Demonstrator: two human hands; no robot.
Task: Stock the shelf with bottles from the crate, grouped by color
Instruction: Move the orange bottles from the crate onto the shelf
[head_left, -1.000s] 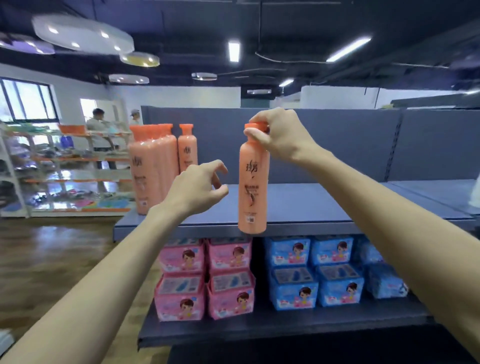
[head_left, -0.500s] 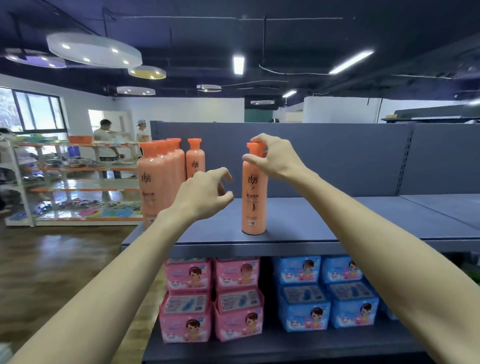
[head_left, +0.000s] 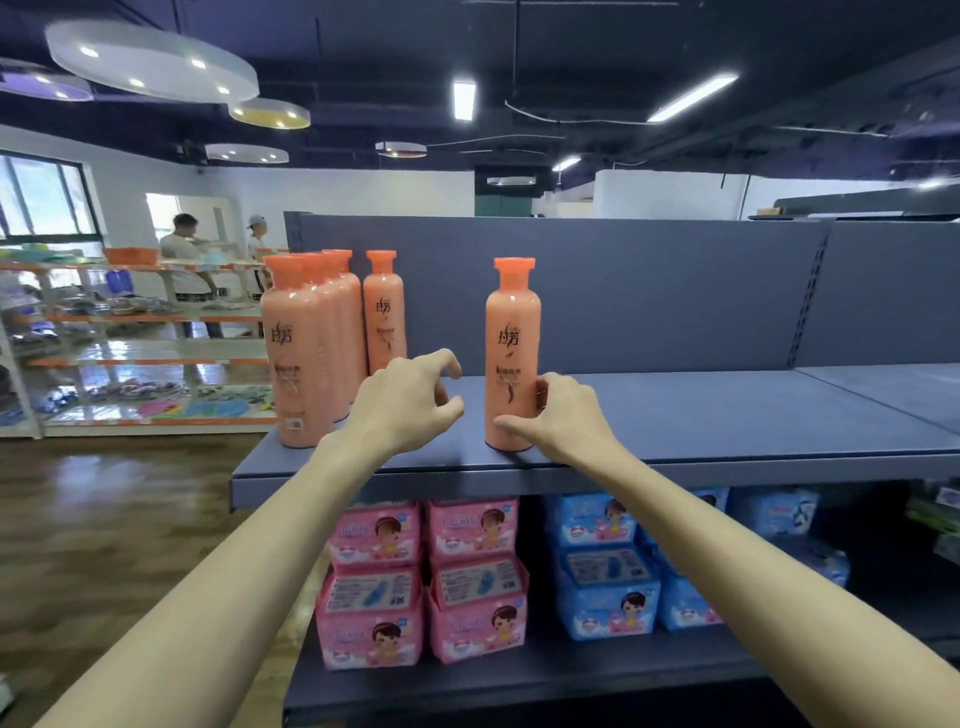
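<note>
An orange bottle (head_left: 511, 332) with an orange cap stands upright near the front edge of the grey top shelf (head_left: 701, 415). My right hand (head_left: 563, 421) grips its lower body, thumb across the front and fingers round the right side. My left hand (head_left: 402, 402) hovers just left of it with loosely curled fingers, holding nothing. Further left, a row of three orange bottles (head_left: 298, 353) runs from the shelf's front edge toward the back. One more orange bottle (head_left: 383, 317) stands behind my left hand. No crate is in view.
Pink packs (head_left: 423, 577) and blue packs (head_left: 608, 571) fill the lower shelf. A grey back panel (head_left: 649, 291) rises behind the top shelf. Two people (head_left: 182, 260) stand by a rack (head_left: 130, 312) at the far left, across a wooden floor.
The bottle was set down on the shelf. My right hand slid from its cap down to its lower body. My left hand stayed beside it. The camera view tilted downward slightly.
</note>
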